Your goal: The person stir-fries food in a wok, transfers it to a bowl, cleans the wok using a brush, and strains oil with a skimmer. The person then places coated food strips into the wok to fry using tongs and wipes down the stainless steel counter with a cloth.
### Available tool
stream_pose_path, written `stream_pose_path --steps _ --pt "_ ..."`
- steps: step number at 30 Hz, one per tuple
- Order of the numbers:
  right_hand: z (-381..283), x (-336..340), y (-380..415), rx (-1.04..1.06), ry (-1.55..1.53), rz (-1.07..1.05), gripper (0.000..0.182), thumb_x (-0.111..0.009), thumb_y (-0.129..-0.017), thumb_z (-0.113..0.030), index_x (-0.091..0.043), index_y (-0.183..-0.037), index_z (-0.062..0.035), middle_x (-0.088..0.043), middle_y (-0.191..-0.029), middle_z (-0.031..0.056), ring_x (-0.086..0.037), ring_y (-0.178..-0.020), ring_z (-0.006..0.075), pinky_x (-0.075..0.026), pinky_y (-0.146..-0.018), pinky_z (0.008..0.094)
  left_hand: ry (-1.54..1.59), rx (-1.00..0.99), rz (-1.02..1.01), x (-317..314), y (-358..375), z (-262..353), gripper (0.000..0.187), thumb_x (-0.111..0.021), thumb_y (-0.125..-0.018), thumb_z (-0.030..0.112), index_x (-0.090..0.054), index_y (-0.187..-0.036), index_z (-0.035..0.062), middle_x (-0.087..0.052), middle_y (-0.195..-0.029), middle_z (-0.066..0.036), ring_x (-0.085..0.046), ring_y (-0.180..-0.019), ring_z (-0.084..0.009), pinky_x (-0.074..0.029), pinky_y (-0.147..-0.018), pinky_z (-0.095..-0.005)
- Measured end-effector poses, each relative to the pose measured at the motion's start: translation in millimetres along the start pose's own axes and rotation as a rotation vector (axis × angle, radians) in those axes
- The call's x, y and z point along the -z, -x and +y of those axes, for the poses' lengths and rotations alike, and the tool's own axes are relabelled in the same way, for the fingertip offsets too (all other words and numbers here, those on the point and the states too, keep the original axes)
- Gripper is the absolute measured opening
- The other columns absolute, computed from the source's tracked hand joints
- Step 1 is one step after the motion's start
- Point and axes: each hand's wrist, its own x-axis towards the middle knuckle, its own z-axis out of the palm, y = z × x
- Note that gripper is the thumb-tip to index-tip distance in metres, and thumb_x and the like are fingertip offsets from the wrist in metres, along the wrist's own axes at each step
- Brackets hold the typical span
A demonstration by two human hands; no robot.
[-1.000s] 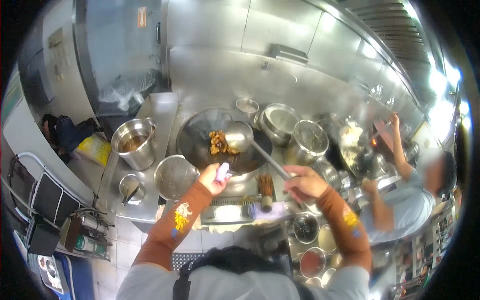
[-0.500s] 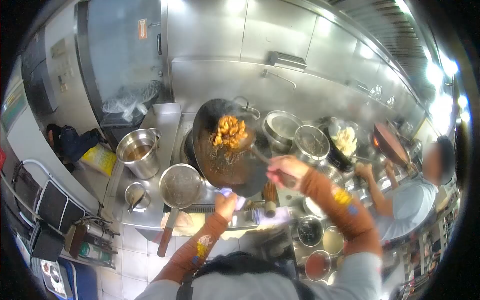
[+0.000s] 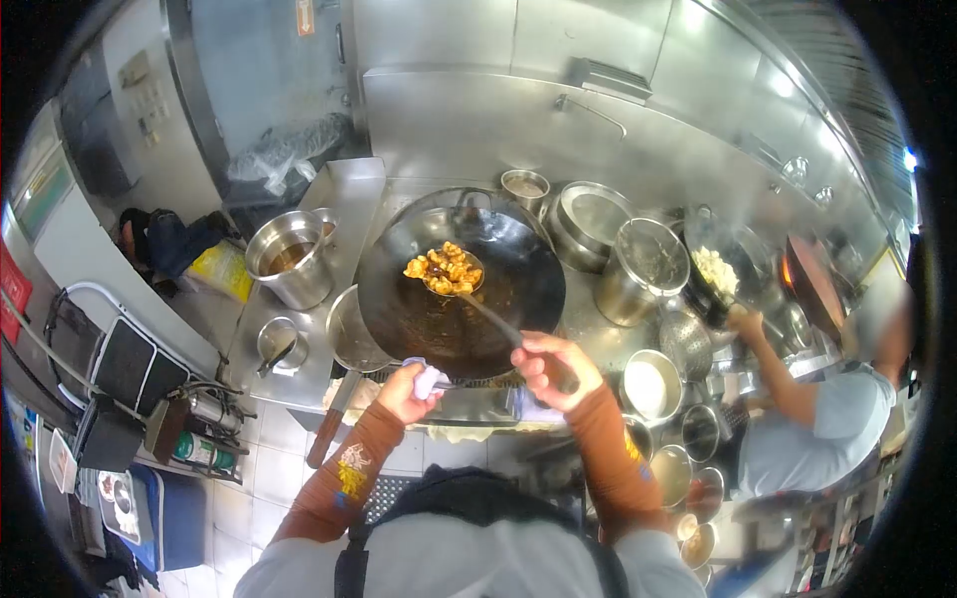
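Note:
A large dark wok [image 3: 394,324] rests on the stove in front of me, its inside oily and lightly smoking. My left hand [image 3: 402,397] is closed on a folded pale cloth [image 3: 427,382] against the wok's near rim; any handle under the cloth is hidden. My right hand [image 3: 560,371] grips the end of a long-handled ladle [image 3: 490,317]. In the ladle's bowl, over the middle of the wok, sits a heap of glossy browned food pieces [image 3: 444,269]. Brown liquid or oil shows in the wok beneath it.
Left of the wok stand a steel pot [image 3: 291,284], a small cup [image 3: 283,347] and a wire strainer [image 3: 351,337], partly under the wok. To the right are steel pots [image 3: 638,289] and seasoning containers [image 3: 672,468]. A co-worker [image 3: 812,429] holds another pan [image 3: 714,289] close by.
The wok has gone from tilted to nearly level. The food, earlier loose in the wok, is now heaped in the ladle. My right hand has come lower and nearer, and the view has shifted.

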Motion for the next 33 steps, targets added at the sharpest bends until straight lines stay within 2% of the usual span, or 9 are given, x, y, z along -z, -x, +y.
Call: stream_pose_path --steps 6,7,11,18,19,22,26,30,33 --pt "40 -2 7 0.122 -0.051 0.033 0.028 -0.064 -0.086 -0.005 -0.052 -0.111 -0.0091 -0.062 -0.080 0.0070 -0.056 -0.058 0.0115 -0.046 -0.045 0.0237 -0.084 0.061 -0.064 39 -9 21 0.019 -0.052 -0.094 0.029 -0.055 -0.106 0.0146 -0.064 -0.097 -0.008 -0.059 -0.078 -0.0247 -0.046 -0.057 -0.0311" --pt "49 0 6 0.138 -0.084 -0.010 0.044 -0.066 -0.085 -0.005 -0.045 -0.123 -0.0077 -0.062 -0.079 0.0079 -0.056 -0.057 0.0127 -0.046 -0.045 0.0247 -0.118 0.100 -0.072 41 -4 30 0.019 -0.052 -0.094 0.029 -0.055 -0.105 0.0145 -0.064 -0.097 -0.008 -0.060 -0.078 -0.0247 -0.046 -0.057 -0.0312" --pt "99 -24 4 0.299 -0.030 0.169 0.062 -0.066 -0.084 -0.006 -0.034 -0.136 -0.0034 -0.061 -0.082 0.0079 -0.055 -0.057 0.0123 -0.045 -0.043 0.0245 -0.265 0.073 -0.076 44 -16 56 0.017 -0.052 -0.094 0.025 -0.054 -0.107 0.0142 -0.066 -0.094 -0.009 -0.063 -0.077 -0.0258 -0.046 -0.054 -0.0329" --pt "174 -85 29 0.492 -0.150 0.287 0.059 -0.060 -0.086 -0.002 -0.032 -0.138 -0.0027 -0.058 -0.082 0.0087 -0.055 -0.058 0.0103 -0.044 -0.043 0.0228 -0.436 -0.009 -0.334 52 27 73 0.010 -0.055 -0.091 0.014 -0.056 -0.098 0.0065 -0.065 -0.087 -0.009 -0.064 -0.071 -0.0219 -0.050 -0.053 -0.0332" --pt "185 -101 38 0.527 -0.132 0.397 0.042 -0.054 -0.089 -0.003 -0.044 -0.129 -0.0033 -0.055 -0.084 0.0092 -0.053 -0.059 0.0107 -0.041 -0.043 0.0202 -0.446 -0.006 -0.398 60 33 72 0.009 -0.056 -0.090 0.013 -0.056 -0.096 0.0060 -0.065 -0.087 -0.009 -0.064 -0.071 -0.0215 -0.051 -0.054 -0.0334" --pt "233 -130 69 0.623 -0.094 0.479 0.050 -0.056 -0.088 -0.003 -0.041 -0.135 -0.0035 -0.056 -0.084 0.0093 -0.053 -0.058 0.0107 -0.041 -0.042 0.0216 -0.591 -0.035 -0.342 62 88 69 0.011 -0.055 -0.089 0.013 -0.057 -0.097 0.0052 -0.062 -0.085 -0.010 -0.066 -0.076 -0.0224 -0.054 -0.062 -0.0339" --pt "312 -169 111 0.788 -0.224 0.548 0.057 -0.059 -0.084 -0.002 -0.038 -0.138 -0.0026 -0.059 -0.084 0.0094 -0.055 -0.057 0.0110 -0.044 -0.041 0.0243 -0.676 0.024 -0.473 102 115 59 0.010 -0.055 -0.089 0.014 -0.057 -0.097 0.0094 -0.063 -0.084 -0.006 -0.062 -0.068 -0.0164 -0.049 -0.053 -0.0282" --pt "417 -200 165 0.974 -0.304 0.542 0.060 -0.061 -0.081 0.000 -0.033 -0.135 0.0014 -0.059 -0.079 0.0093 -0.058 -0.055 0.0133 -0.045 -0.040 0.0281 -0.802 0.190 -0.688 129 149 34 0.022 -0.055 -0.091 0.024 -0.053 -0.108 0.0099 -0.065 -0.091 -0.012 -0.065 -0.072 -0.0202 -0.041 -0.041 -0.0241" --pt "479 -245 178 1.091 -0.356 0.618 0.065 -0.060 -0.081 0.000 -0.030 -0.139 0.0002 -0.058 -0.082 0.0102 -0.058 -0.055 0.0136 -0.046 -0.039 0.0279 -0.871 0.426 -0.695 109 208 28 0.021 -0.056 -0.087 0.013 -0.053 -0.105 0.0034 -0.065 -0.086 -0.014 -0.067 -0.076 -0.0290 -0.052 -0.055 -0.0326"
